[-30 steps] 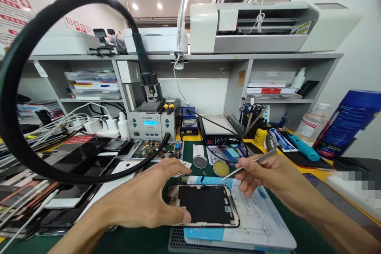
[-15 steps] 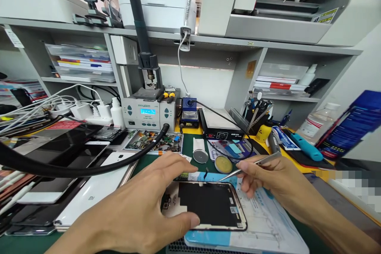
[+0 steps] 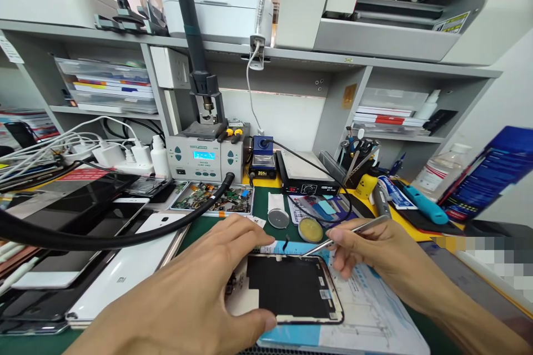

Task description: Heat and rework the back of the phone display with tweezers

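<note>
A phone screen assembly (image 3: 293,288), its dark back facing up, lies on a white and light-blue printed pad (image 3: 375,321). My left hand (image 3: 204,288) reaches over its left end, thumb at the near edge and fingers at the far edge, hiding that end in part. In my right hand (image 3: 366,244) is a pair of metal tweezers (image 3: 318,248), pinched between thumb and fingers. Their tips touch or hover just over the screen's far edge; I cannot tell which. A short black flex cable (image 3: 285,242) sticks up beyond that edge.
Behind the pad are a round yellowish tin (image 3: 310,229) and a grey round lid (image 3: 278,218). A thick black hose (image 3: 166,236) arches across the left side, over a white phone (image 3: 125,272). A hot-air station (image 3: 204,158) stands behind a tray of circuit boards (image 3: 212,198).
The whole view has shifted slightly. My left hand stays on the screen, and the tweezers remain at its far edge with almost no movement.
</note>
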{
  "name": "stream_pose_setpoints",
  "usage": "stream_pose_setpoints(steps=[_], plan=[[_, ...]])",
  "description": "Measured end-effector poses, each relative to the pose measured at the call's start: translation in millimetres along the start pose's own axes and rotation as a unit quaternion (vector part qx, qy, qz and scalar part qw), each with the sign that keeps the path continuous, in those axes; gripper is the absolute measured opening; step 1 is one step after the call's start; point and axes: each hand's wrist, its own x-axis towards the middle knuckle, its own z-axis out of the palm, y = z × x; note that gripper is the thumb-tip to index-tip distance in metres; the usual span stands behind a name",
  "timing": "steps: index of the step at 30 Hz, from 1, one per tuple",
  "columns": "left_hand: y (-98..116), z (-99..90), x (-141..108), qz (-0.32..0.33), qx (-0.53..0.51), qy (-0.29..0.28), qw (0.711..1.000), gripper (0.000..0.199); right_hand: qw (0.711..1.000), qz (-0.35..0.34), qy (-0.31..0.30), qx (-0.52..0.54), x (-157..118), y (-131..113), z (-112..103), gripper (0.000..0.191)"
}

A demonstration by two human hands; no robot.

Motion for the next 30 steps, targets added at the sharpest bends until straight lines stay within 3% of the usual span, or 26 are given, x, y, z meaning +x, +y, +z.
stream_pose_setpoints(steps=[4, 7, 13, 20, 23, 30], plan=[[1.8, -11.0, 0.3, 0.008, -0.018, 0.024, 1.0, 0.05, 1.0, 0.003, -0.012, 0.013, 0.1, 0.2, -1.0, 0.041], [2.3, -25.0, 0.7, -0.023, -0.03, 0.075, 0.996, 0.038, 0.999, 0.004, -0.02, 0.028, 0.3, 0.2, -1.1, 0.041], [-4.5, -55.9, 6.7, -0.049, -0.072, 0.19, 0.978, 0.033, 0.997, 0.006, -0.031, 0.068, 1.4, 3.5, -1.0, 0.038], [-9.2, -85.9, 18.4, -0.076, -0.119, 0.225, 0.964, 0.038, 0.994, 0.004, -0.052, 0.092, 1.3, 4.7, -2.4, 0.034], [-2.0, -82.1, 15.6, -0.073, -0.125, 0.201, 0.969, 0.037, 0.994, 0.006, -0.053, 0.093, 2.0, 3.1, -1.8, 0.034], [22.3, -45.7, 1.4, -0.054, -0.034, 0.043, 0.997, 0.022, 0.993, 0.024, -0.048, 0.102, 3.6, 0.1, 0.3, 0.037]])
